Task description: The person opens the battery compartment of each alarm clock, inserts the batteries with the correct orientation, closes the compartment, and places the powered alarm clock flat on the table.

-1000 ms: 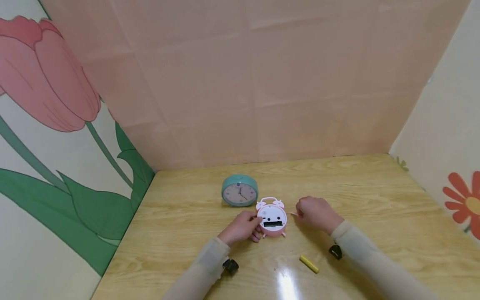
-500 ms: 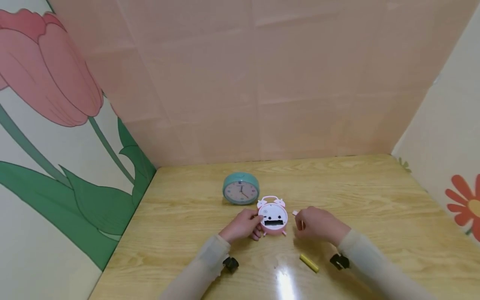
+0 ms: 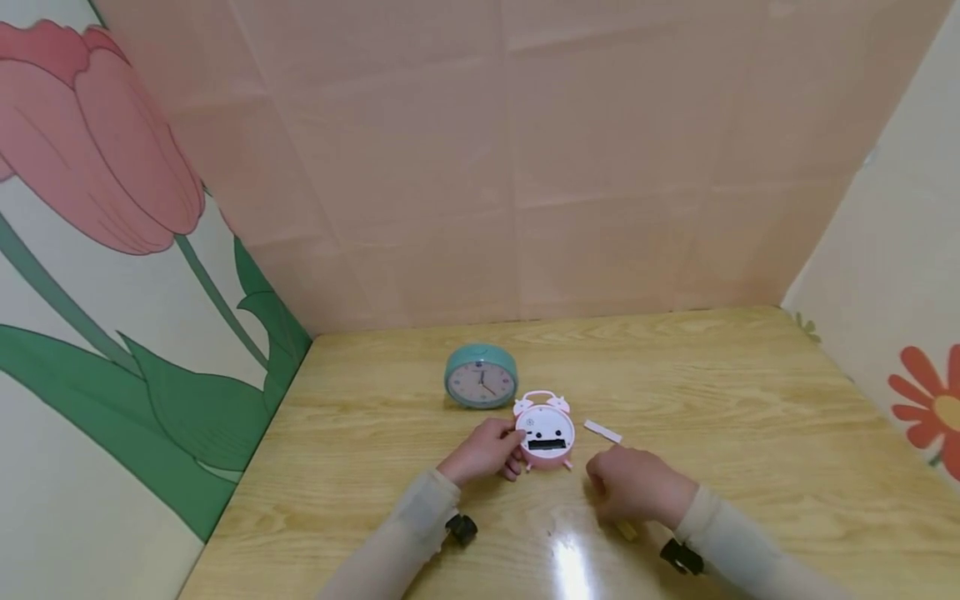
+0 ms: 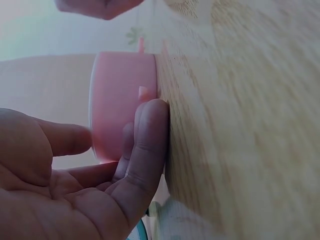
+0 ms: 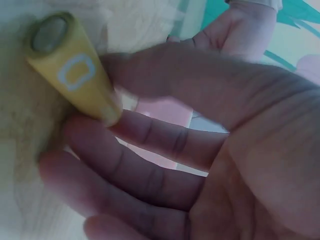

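A pink twin-bell alarm clock [image 3: 545,432] lies with its white back up, a dark slot showing in it. My left hand [image 3: 483,450] grips the clock's left edge, thumb at the back rim and fingers along the side, as the left wrist view shows. Lower right, my right hand [image 3: 645,485] is down at a yellow battery [image 5: 75,70], mostly covered by it in the head view. Thumb and fingertips pinch one end of that battery in the right wrist view. Between clock and right hand lies a thin white battery cover [image 3: 603,431].
Behind the pink clock stands a round teal clock [image 3: 481,377], dial facing me. The wooden table [image 3: 360,433] meets a pinkish back wall and flower-painted side walls.
My right hand has let go of the white battery cover, leaving it on the table, and has come nearer to me, onto the yellow battery. The left hand stays on the pink clock.
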Demonstrator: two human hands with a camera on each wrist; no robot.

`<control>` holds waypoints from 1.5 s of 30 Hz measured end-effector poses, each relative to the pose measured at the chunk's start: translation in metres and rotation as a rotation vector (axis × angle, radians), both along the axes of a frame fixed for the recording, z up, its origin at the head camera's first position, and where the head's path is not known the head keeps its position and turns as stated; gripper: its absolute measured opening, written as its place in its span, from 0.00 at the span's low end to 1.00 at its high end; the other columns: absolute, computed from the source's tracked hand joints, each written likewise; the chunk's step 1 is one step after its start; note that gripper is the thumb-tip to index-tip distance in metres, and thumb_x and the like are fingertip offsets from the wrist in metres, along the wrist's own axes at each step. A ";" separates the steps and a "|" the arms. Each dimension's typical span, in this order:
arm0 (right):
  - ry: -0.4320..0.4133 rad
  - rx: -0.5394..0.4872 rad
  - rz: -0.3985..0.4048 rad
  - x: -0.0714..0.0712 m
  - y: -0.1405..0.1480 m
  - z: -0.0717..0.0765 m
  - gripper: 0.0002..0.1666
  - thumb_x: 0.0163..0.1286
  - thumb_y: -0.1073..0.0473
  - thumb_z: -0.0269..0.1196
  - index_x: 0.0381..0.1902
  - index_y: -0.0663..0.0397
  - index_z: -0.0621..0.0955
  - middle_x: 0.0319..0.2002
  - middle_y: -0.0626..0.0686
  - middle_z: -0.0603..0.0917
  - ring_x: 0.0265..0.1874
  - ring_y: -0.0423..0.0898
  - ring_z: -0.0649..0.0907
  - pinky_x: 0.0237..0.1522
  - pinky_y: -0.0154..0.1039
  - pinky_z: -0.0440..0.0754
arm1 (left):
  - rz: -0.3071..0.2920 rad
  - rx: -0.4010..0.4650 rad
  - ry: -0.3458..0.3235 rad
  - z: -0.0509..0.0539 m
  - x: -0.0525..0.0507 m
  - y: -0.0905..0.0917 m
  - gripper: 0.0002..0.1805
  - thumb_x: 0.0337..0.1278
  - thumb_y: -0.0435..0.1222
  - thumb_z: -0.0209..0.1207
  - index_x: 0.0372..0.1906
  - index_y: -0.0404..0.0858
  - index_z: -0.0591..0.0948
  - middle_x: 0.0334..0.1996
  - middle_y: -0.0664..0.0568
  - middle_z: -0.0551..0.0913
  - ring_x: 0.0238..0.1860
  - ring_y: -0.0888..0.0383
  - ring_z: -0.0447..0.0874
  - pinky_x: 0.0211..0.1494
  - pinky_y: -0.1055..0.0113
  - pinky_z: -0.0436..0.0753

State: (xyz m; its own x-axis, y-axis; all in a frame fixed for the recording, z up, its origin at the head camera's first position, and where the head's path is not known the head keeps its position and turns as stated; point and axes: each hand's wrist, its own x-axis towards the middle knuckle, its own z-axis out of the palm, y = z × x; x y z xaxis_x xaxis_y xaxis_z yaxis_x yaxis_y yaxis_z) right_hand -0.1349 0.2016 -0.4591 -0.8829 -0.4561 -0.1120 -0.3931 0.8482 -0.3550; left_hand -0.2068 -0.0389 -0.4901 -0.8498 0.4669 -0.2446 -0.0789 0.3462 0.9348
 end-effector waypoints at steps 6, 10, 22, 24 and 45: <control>0.061 -0.043 0.095 -0.005 0.001 -0.005 0.17 0.46 0.60 0.75 0.18 0.44 0.74 0.19 0.40 0.71 0.19 0.38 0.70 0.21 0.36 0.69 | 0.004 -0.007 -0.001 -0.001 0.001 -0.001 0.14 0.77 0.36 0.49 0.41 0.29 0.80 0.27 0.42 0.81 0.22 0.57 0.80 0.29 0.61 0.87; 0.089 -0.074 0.140 -0.013 -0.001 -0.003 0.13 0.54 0.64 0.72 0.20 0.45 0.78 0.20 0.39 0.75 0.21 0.36 0.73 0.23 0.35 0.72 | 0.008 0.000 -0.001 -0.002 0.001 -0.001 0.14 0.77 0.36 0.49 0.40 0.30 0.80 0.26 0.43 0.81 0.22 0.57 0.80 0.29 0.61 0.86; 0.236 -0.225 0.106 -0.031 -0.003 0.021 0.06 0.60 0.63 0.72 0.27 0.46 0.86 0.25 0.36 0.83 0.26 0.30 0.78 0.29 0.33 0.78 | 0.016 -0.010 0.003 -0.002 0.000 0.000 0.16 0.76 0.38 0.50 0.37 0.29 0.81 0.24 0.44 0.81 0.22 0.58 0.80 0.29 0.62 0.86; 0.277 -0.263 0.076 -0.033 -0.007 0.025 0.03 0.61 0.62 0.72 0.30 0.48 0.87 0.27 0.38 0.85 0.26 0.30 0.78 0.29 0.32 0.78 | 0.016 -0.007 0.004 -0.003 -0.001 0.000 0.17 0.76 0.37 0.50 0.37 0.29 0.81 0.23 0.45 0.80 0.21 0.58 0.80 0.29 0.62 0.86; 0.570 -0.271 0.083 -0.045 -0.050 -0.001 0.10 0.56 0.66 0.73 0.26 0.48 0.82 0.24 0.41 0.82 0.22 0.36 0.79 0.26 0.33 0.77 | 0.000 0.028 0.035 -0.007 -0.002 -0.001 0.17 0.77 0.36 0.49 0.36 0.27 0.81 0.21 0.44 0.80 0.18 0.58 0.79 0.26 0.62 0.86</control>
State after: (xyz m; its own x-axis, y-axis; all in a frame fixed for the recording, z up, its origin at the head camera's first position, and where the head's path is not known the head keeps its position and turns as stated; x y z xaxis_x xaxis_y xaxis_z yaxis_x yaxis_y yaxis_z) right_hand -0.1798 0.1515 -0.4602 -0.7301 -0.4723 0.4939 -0.6445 0.7161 -0.2681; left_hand -0.2085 -0.0399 -0.4967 -0.8575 0.4734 -0.2015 -0.0455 0.3203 0.9462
